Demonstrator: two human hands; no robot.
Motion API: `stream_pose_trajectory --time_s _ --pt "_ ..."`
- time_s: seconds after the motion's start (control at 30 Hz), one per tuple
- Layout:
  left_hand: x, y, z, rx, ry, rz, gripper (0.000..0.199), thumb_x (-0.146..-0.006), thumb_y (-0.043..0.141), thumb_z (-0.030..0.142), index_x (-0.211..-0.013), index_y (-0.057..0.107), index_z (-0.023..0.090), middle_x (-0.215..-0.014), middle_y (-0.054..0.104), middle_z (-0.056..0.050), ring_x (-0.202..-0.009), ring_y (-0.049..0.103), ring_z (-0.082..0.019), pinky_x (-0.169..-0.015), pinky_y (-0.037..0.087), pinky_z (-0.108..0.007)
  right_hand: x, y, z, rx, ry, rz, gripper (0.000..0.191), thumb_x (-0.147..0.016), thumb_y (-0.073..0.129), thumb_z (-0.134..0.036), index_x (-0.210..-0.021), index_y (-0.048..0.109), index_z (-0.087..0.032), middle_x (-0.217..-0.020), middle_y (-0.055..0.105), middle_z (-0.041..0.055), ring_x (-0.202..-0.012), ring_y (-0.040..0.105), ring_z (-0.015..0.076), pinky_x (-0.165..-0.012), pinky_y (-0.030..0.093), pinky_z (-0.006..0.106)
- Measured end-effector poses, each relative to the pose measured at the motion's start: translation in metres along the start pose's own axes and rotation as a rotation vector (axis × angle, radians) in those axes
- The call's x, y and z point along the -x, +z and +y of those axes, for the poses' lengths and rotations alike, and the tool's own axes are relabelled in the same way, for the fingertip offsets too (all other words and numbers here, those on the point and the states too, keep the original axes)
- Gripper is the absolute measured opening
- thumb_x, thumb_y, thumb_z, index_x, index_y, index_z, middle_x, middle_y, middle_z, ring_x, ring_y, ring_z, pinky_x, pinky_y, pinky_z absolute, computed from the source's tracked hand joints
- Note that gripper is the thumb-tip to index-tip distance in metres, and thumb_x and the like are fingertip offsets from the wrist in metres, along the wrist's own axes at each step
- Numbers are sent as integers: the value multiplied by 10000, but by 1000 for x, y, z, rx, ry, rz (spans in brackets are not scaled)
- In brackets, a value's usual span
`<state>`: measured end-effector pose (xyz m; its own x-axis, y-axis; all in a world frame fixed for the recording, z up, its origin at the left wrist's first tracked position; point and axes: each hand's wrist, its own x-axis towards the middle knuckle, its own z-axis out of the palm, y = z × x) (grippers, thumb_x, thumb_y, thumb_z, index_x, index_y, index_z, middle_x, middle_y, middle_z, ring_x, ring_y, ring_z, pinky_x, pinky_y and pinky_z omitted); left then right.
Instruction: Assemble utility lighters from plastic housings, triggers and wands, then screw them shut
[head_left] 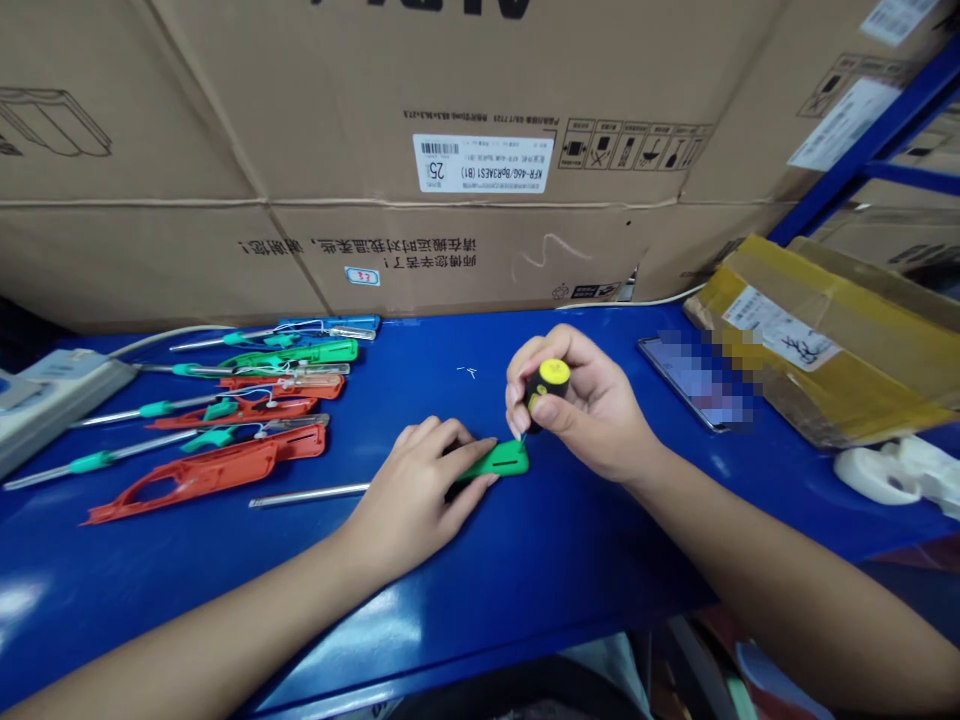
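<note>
My left hand (424, 490) presses a green stick lighter (511, 459) flat on the blue table, thumb and fingers gripping its handle. The lighter's metal tube (307, 495) sticks out to the left from under the hand, and the middle of the handle is covered. In my right hand (589, 405) is a stubby black and yellow screwdriver (553, 375), held upright with the fingers wrapped round its grip. Its tip points down at the handle's right end; whether it sits on a screw is hidden.
Several opened lighters with red casings (217, 478) or green casings (330, 352) and bared tubes lie at the left. A white power strip (67, 395) is beyond them. At the right are a phone (686, 380), a taped carton (840, 350) and a white roll (874, 475). Large cardboard boxes (360, 110) wall the back.
</note>
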<state>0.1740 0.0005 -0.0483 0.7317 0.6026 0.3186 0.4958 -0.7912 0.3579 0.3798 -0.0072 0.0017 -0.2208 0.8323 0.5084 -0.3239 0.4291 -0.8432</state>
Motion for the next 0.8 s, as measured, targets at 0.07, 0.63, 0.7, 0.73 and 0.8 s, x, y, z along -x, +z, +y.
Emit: stream_pose_trajectory --time_s 0.07,0.63,0.7,0.73,0.8 --pt "1 0 1 -7 -12 -13 371 -992 573 324 -1336 593 185 -1108 627 -88 -976 548 -241 -825 426 -390 -2 -2 -5 35 -40 103 268 -878 742 -375 -905 515 -236 -867 618 -19 -679 605 110 -625 540 283" --pt "1 -12 -5 -101 170 147 361 -1013 555 302 -1346 518 167 -1192 660 -107 -1032 601 -235 -874 479 -374 -2 -41 37 931 237 -19 178 -945 591 -260 -1068 695 -185 -1069 676 92 -1007 636 210 -919 490 382" --pt "1 -15 -5 -111 234 153 362 -1009 564 299 -1341 526 160 -1169 670 -106 -1023 602 -233 -860 479 -367 0 -39 44 994 201 -127 189 -920 642 -268 -1083 694 -188 -1077 670 93 -1007 641 220 -919 497 383" --pt "0 -16 -4 -114 268 153 365 -1006 570 299 -1340 529 157 -1154 677 -103 -1010 604 -229 -851 480 -363 1 -37 47 1011 185 -175 198 -917 652 -271 -1091 693 -189 -1082 668 92 -1002 643 221 -908 503 377" --pt "-1 -19 -3 -123 342 144 365 -1004 574 300 -1333 538 148 -1130 691 -98 -982 608 -223 -838 483 -357 2 -34 52 1029 156 -243 208 -927 645 -272 -1109 693 -185 -1093 669 93 -993 644 219 -888 511 370"
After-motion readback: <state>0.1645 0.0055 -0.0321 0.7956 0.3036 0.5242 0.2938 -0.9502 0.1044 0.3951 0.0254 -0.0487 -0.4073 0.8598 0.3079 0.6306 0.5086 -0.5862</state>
